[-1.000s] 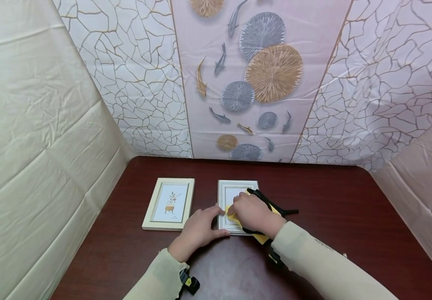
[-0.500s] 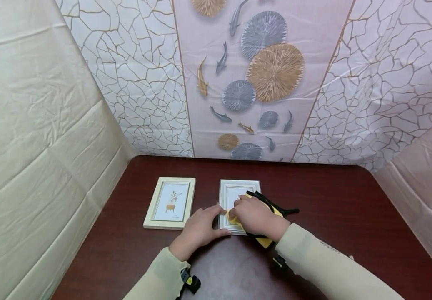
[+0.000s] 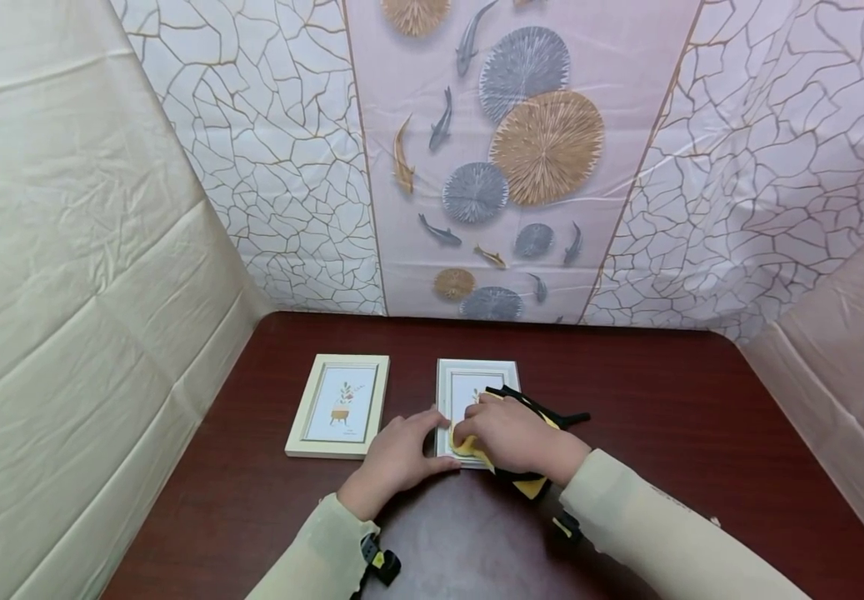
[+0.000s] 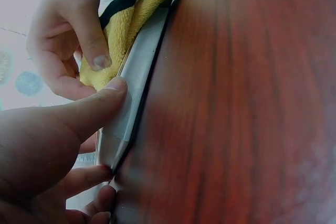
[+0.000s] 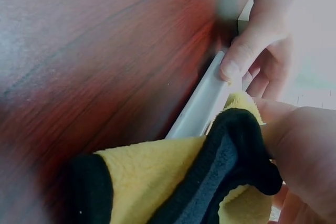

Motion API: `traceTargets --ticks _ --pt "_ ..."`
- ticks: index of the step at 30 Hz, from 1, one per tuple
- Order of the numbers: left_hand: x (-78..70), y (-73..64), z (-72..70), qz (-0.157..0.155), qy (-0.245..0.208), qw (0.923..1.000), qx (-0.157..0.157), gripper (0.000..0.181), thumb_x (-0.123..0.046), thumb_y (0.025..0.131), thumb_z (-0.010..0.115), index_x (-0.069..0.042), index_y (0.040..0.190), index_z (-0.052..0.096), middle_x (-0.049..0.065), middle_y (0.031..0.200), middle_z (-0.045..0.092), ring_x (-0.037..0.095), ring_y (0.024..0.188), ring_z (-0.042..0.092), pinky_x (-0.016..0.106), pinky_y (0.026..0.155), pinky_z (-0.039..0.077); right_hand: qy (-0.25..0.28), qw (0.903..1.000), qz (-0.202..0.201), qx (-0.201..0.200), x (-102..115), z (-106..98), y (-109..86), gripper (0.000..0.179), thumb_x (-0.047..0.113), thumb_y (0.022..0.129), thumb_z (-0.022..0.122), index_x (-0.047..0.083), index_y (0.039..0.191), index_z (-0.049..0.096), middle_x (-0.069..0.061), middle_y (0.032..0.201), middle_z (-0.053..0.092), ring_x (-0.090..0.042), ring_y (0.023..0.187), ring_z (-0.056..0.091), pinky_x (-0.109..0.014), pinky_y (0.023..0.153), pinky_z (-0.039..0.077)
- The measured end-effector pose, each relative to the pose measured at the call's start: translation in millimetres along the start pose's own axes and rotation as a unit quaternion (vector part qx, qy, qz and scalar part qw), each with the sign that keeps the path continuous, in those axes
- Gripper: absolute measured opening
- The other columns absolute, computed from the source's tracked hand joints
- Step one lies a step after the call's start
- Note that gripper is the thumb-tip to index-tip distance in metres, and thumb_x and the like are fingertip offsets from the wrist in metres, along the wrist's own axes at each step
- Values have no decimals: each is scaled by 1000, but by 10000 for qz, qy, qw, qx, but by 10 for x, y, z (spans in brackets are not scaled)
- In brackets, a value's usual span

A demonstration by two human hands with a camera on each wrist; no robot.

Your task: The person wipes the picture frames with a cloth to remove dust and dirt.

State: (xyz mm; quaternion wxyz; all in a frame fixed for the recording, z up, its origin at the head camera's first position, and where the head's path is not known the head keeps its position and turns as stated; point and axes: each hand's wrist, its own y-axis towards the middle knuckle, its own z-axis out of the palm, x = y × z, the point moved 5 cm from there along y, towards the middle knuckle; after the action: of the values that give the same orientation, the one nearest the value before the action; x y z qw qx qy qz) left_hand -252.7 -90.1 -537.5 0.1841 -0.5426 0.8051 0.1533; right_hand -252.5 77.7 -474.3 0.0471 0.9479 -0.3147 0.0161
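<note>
A white picture frame point(image 3: 478, 367) with a plant print lies flat at the middle of the table. My left hand point(image 3: 399, 452) holds its near left corner, the thumb point(image 4: 113, 90) along the near edge and fingers at the left side. My right hand point(image 3: 510, 435) pinches a yellow cloth point(image 5: 152, 174) with black edging and a grey side, and presses it on the frame's lower front. Part of the print is hidden under that hand and the cloth. The cloth's loose end hangs over the frame's right side onto the table.
A cream picture frame point(image 3: 299, 425) with a potted-plant print lies left of my left hand. The dark red wooden table point(image 3: 649, 392) reaches back to a patterned fabric curtain point(image 3: 312, 208). Pale cloth walls point(image 3: 102, 333) flank both sides.
My right hand has slid the cloth slightly down the frame, uncovering more of the print. The left hand keeps its hold on the corner, and the cream frame stays put.
</note>
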Motion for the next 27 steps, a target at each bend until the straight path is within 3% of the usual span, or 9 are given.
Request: traceTargets --ticks 7,16,27 --pt "22 6 14 -44 -4 10000 13 61 -63 92 84 -30 141 72 0 162 58 39 128 65 54 94 57 -358 9991 -179 103 37 24 -33 32 7 100 78 31 120 82 6 111 75 -22 97 61 -46 75 55" --pt "1 1 6 -30 -70 10000 26 58 -61 91 87 -29 138 73 2 162 59 38 125 66 53 91 58 -464 9984 -245 203 47 27 -31 26 13 103 74 32 116 86 9 102 70 -14 85 48 -34 69 43" --pt "13 10 22 -79 -78 9999 55 59 -60 92 86 -30 140 72 1 163 57 38 126 66 52 93 57 -229 9993 -60 283 77 -9 -43 28 10 103 73 30 117 87 6 99 64 -16 89 52 -38 70 45"
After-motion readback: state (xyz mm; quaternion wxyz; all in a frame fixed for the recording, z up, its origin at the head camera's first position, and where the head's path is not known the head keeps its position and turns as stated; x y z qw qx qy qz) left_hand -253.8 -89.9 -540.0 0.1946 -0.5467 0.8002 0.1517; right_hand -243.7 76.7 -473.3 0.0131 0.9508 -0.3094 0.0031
